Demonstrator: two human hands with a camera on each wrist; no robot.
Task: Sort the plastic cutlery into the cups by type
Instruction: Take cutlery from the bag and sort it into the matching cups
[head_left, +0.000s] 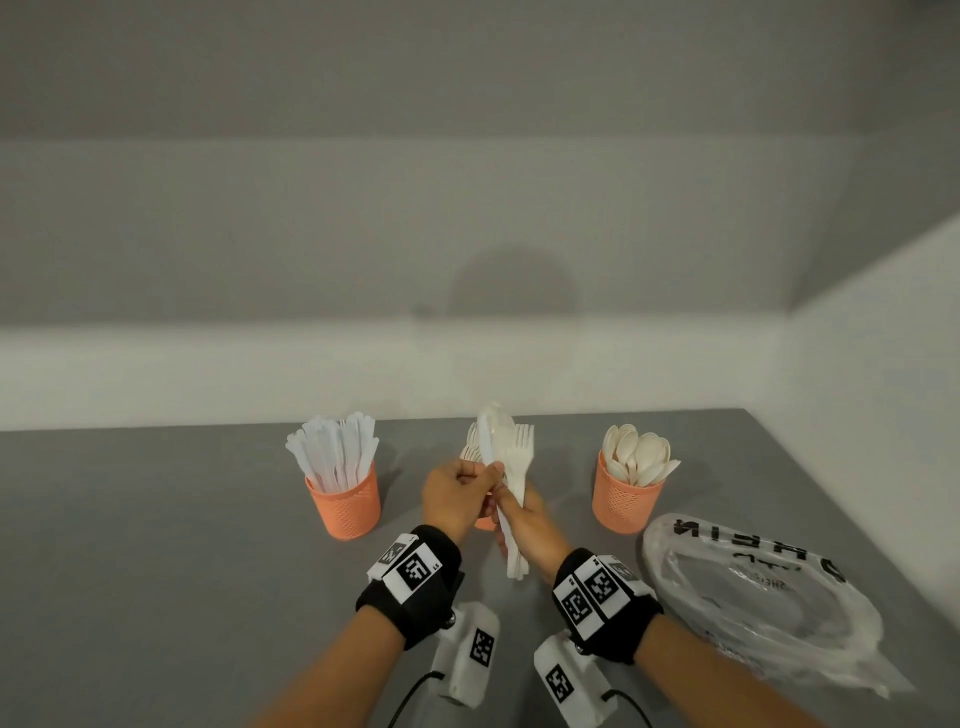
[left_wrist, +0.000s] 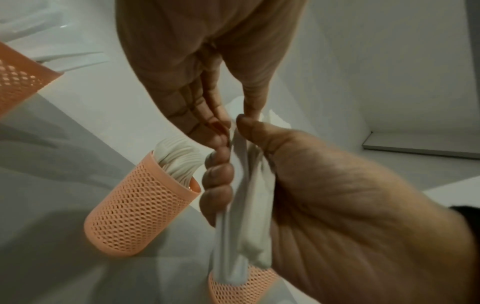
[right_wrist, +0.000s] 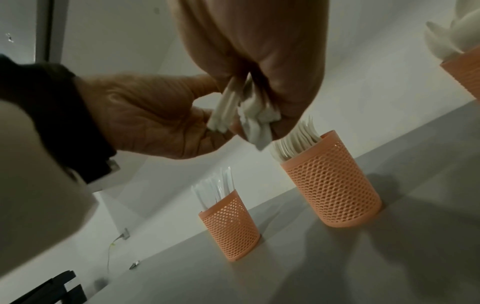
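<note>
A grey matte counter (head_left: 156, 545) carries a crinkled clear plastic bag (head_left: 753, 587) at four o'clock and three orange mesh cups: knives (head_left: 345, 501) at ten, forks (right_wrist: 332, 185) centre, spoons (head_left: 626, 499) at two. Above the fork cup, the right hand (head_left: 524, 525) clasps a bundle of white cutlery (head_left: 511, 478) upright, likely to fan it. The left hand (head_left: 457, 499) pinches one piece with curled fingers (left_wrist: 221, 131), seemingly pulling it free.
</note>
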